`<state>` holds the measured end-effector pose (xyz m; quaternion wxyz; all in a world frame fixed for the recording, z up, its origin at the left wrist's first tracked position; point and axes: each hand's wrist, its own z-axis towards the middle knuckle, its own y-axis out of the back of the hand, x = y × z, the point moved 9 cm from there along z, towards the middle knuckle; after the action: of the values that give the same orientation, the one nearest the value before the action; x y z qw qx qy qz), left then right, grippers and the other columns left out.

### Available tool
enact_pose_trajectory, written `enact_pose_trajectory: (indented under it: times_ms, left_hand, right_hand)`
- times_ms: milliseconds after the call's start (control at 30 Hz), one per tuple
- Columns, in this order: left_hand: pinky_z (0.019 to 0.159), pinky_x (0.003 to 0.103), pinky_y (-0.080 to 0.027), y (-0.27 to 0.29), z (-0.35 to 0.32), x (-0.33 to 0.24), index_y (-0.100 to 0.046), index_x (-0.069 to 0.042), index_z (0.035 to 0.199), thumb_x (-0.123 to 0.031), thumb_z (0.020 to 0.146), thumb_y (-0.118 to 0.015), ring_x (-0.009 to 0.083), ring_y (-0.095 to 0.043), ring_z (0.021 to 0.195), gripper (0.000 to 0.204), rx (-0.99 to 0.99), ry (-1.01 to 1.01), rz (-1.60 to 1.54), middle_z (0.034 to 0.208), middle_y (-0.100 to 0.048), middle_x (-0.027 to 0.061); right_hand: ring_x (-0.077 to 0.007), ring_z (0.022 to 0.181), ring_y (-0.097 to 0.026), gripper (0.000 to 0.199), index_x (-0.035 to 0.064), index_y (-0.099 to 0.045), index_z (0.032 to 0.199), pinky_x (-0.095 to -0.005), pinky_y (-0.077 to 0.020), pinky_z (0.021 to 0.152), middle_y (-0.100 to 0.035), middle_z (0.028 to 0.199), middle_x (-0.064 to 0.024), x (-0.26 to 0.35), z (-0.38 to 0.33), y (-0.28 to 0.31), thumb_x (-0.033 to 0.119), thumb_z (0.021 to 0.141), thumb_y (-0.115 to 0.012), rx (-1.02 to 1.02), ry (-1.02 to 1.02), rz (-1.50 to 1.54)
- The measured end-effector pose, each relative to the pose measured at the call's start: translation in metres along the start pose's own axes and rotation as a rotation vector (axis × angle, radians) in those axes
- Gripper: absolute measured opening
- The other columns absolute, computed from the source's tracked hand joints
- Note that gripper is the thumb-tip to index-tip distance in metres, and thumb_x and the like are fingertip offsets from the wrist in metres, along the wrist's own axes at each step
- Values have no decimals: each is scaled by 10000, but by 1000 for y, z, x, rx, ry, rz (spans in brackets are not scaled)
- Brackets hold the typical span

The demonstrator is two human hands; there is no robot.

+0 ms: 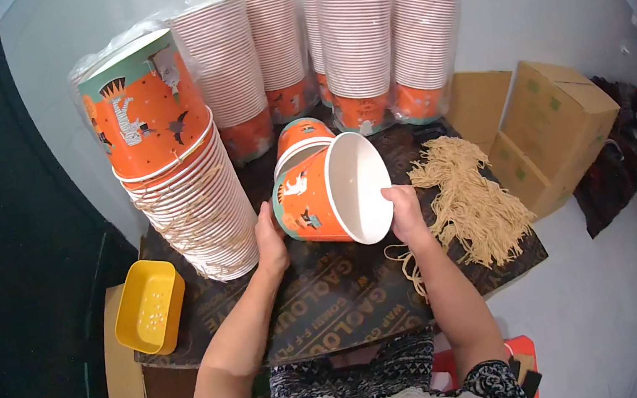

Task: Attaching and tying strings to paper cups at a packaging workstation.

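Between my two hands an orange paper bucket (317,201) lies tilted on its side, its white inside facing right. My right hand (404,214) pinches its rim, the thumb on the inner edge. My left hand (269,240) supports the bottom end, with most of its fingers hidden behind the bucket. Another orange bucket (298,133) lies just behind it. To the left rises a tall leaning stack of buckets (196,208) with tan cords around its rims. A bundle of tan cords (468,202) lies beside my right hand, and a loose cord loops near my right wrist.
Several plastic-wrapped bucket stacks (354,39) stand along the wall at the back of the dark printed board table (337,306). At the left edge sits a yellow plastic tub (125,318) with small white bits inside. Cardboard boxes (566,130) are at the right.
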<state>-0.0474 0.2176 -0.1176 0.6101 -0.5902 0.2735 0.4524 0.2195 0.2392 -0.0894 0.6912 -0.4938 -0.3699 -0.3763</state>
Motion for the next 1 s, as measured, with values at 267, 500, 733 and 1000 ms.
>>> enact_pose_trajectory:
  times_ms: [267, 500, 733, 1000]
  left_hand:
    - [1113, 348, -301, -22, -17, -47, -438, 90, 1377, -381, 1047, -277, 243, -452, 1301, 598, -22, -125, 129, 1397, -496, 168]
    - [1143, 367, -249, -58, -84, -144, -436, 82, 1380, -285, 1010, -366, 293, -381, 1363, 526, -30, -501, 646, 1432, -440, 201]
    - [1134, 363, -261, -60, -106, -160, -487, 78, 1323, -254, 982, -413, 301, -402, 1336, 481, 40, -518, 661, 1395, -458, 197]
    - [1150, 525, -197, -94, -146, -178, -465, 32, 1352, -220, 887, -568, 396, -372, 1352, 539, 162, -813, 1105, 1413, -429, 227]
  right_hand:
    - [-142, 669, -617, 317, -91, -670, 848, -284, -465, 621, -685, 795, -96, 21, 2, -6, 197, 837, -537, -38, 76, -81]
    - [-218, 800, -687, 332, -133, -645, 990, -335, -542, 762, -700, 931, -167, 25, -16, -7, 143, 851, -525, 51, -137, -120]
    - [-264, 806, -701, 354, -148, -627, 1033, -375, -565, 747, -698, 948, -191, 22, -45, -20, 126, 828, -538, -3, -306, 76]
    - [-248, 584, -668, 360, -100, -651, 984, -385, -525, 461, -697, 803, -164, 13, -60, -33, 209, 856, -518, 69, -416, 74]
